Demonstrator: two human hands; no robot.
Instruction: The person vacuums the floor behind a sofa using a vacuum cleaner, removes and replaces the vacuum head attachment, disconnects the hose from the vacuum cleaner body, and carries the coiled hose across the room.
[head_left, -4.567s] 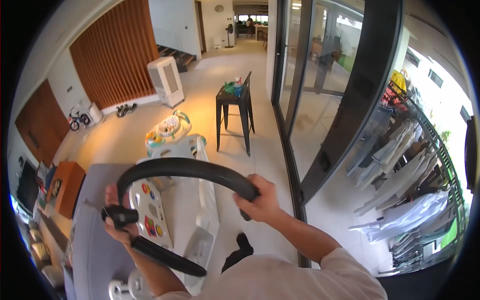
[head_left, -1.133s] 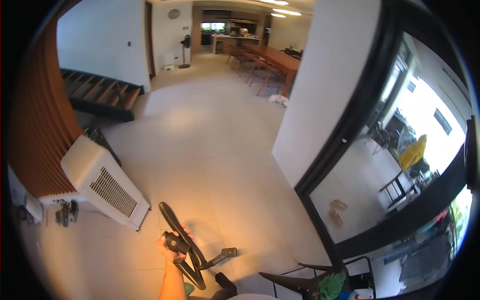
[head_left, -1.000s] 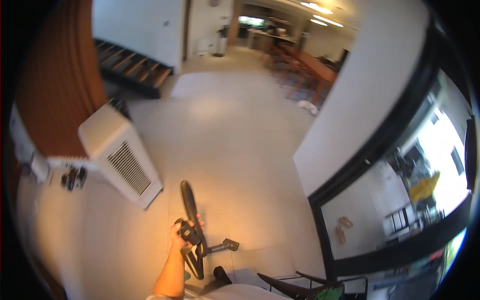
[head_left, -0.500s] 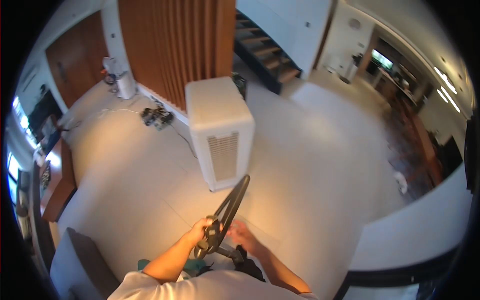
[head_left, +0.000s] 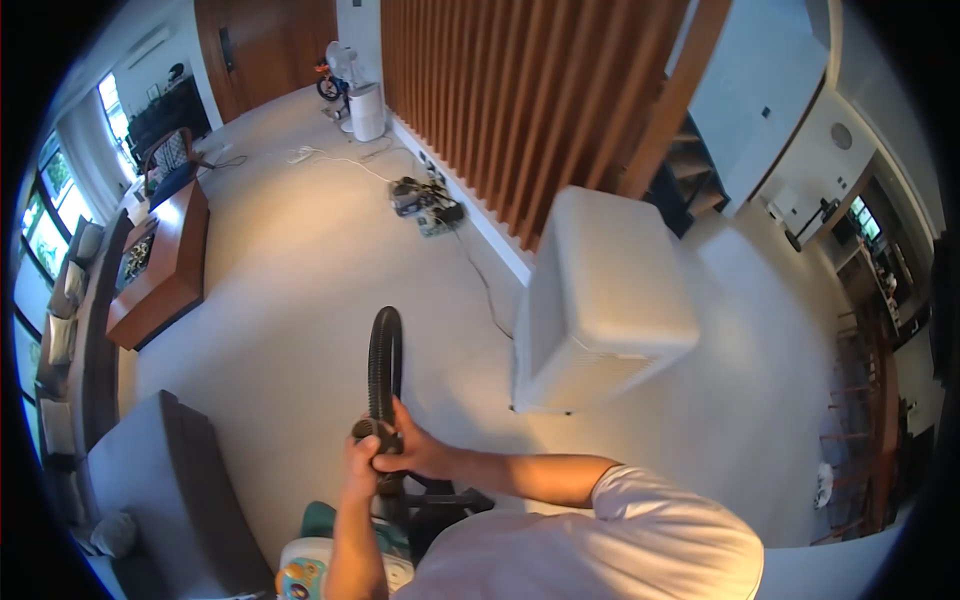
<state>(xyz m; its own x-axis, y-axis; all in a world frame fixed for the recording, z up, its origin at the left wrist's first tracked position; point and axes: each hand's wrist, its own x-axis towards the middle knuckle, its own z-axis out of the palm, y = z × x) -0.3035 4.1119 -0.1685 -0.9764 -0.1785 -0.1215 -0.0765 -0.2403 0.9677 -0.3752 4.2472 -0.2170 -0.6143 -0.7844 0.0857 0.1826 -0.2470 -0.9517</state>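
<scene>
A black ribbed hose rises in a narrow loop in front of my body. Both my hands meet at its lower end, around a dark round fitting. My left hand is closed on the fitting, its thumb on top. My right hand is wrapped round the hose just beside it, from the right. Below my hands a dark tube points to the right, partly hidden by my right forearm and shirt.
A white air cooler stands ahead to the right by a slatted wood partition. Cables and dark items lie on the floor. A grey sofa, a wooden table and a baby walker are on the left.
The view has swung left from the dining area toward the wooden door. My right hand, earlier loose beside the hose, has closed on it, and the hose loop now stands more upright.
</scene>
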